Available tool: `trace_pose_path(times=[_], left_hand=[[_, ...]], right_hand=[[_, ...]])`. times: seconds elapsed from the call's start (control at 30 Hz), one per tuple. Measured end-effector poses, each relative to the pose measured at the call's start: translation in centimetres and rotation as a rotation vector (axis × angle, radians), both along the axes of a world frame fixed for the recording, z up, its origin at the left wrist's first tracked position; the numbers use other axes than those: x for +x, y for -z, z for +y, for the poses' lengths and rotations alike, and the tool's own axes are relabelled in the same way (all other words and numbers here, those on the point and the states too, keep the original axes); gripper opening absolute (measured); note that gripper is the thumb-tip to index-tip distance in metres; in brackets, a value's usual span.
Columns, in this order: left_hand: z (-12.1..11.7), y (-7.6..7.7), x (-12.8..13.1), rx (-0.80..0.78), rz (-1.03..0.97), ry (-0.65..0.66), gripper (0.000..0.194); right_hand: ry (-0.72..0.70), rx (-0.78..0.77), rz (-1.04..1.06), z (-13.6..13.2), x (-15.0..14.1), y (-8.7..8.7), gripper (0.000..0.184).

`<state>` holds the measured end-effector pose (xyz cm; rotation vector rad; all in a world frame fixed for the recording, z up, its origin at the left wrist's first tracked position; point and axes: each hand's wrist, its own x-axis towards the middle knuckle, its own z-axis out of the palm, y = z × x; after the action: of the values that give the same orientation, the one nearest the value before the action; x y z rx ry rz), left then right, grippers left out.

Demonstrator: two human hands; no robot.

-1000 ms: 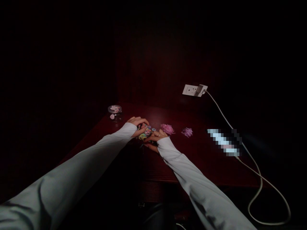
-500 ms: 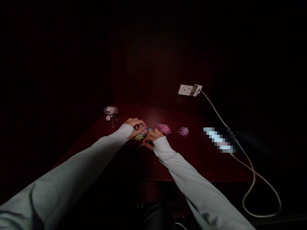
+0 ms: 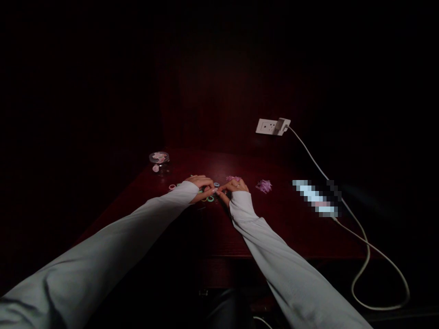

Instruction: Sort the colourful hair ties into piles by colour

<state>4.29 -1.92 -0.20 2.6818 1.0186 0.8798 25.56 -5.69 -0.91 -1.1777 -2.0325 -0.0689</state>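
My left hand [image 3: 203, 183] and my right hand [image 3: 236, 186] come together low over the dark red table, thumbs and forefingers pinched tip to tip. Whatever lies between those fingertips is too small and dim to make out. Around and beneath my left hand are scattered small coloured rings [image 3: 210, 199] that look like hair ties, in green, yellow and pink. A pile of thin pink strips [image 3: 232, 178] is partly hidden behind my right hand. Farther right lies a smaller purple pile [image 3: 264, 185] of similar strips.
At the table's left stands a clear jar [image 3: 163, 171] with pinkish pieces on its lid. A blurred phone [image 3: 313, 197] lies to the right, its white cable [image 3: 308, 157] running to a charger in the wall socket [image 3: 265, 126] and looping past the table edge.
Both hands have shifted slightly right and their fingertips have come together. The rings, gathered between the hands before, now show spread on both sides of my left hand.
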Motion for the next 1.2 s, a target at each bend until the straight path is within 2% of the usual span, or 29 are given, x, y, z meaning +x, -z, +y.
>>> trace_pose_path(times=[0.33,0.5,0.63,0.77,0.9,1.07,1.2], left_hand=[[0.9,1.1,-0.2,0.035,-0.023,-0.022,0.028],[0.9,0.4,-0.2,-0.011,-0.008,-0.037,0.026],[0.8,-0.3,-0.3,-0.034,-0.001,-0.067,0.025],[0.6,-0.4,-0.2,-0.004,-0.002,-0.086,0.026],[0.4,-0.2,-0.1,0.018,-0.003,-0.104,0.026],[0.3,-0.3,-0.1,-0.008,0.009,-0.101,0.023],[0.1,-0.5,-0.2,-0.012,-0.009,-0.126,0.024]], right_hand=[[0.002,-0.02,0.053,0.9,0.1,0.7,0.016],[0.013,-0.095,0.15,1.1,0.1,0.6,0.016],[-0.01,-0.103,0.225,1.5,0.3,0.8,0.026],[-0.003,-0.11,0.268,1.7,0.1,1.1,0.034],[0.028,-0.114,0.236,1.6,-0.2,1.2,0.029],[0.001,-0.125,0.168,1.3,-0.3,1.1,0.026],[0.073,-0.111,0.114,1.4,1.0,0.4,0.028]])
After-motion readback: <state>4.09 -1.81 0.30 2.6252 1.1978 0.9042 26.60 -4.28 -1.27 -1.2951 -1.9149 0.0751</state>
